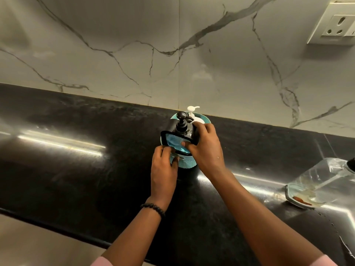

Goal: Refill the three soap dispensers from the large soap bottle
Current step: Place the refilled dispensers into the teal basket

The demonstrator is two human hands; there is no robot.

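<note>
A clear soap dispenser with a black top, a black pump and blue soap inside is held over a teal basket on the black counter. My right hand grips the dispenser's right side, thumb across its front. My left hand holds the basket's near rim, fingers curled over it. A second dispenser with a white pump stands in the basket behind. At the right edge lies a large clear bottle on its side, nearly empty, with orange residue at its base.
The black stone counter runs across the view, with its front edge at the lower left. A marble wall rises behind it. A white power socket sits on the wall at the upper right.
</note>
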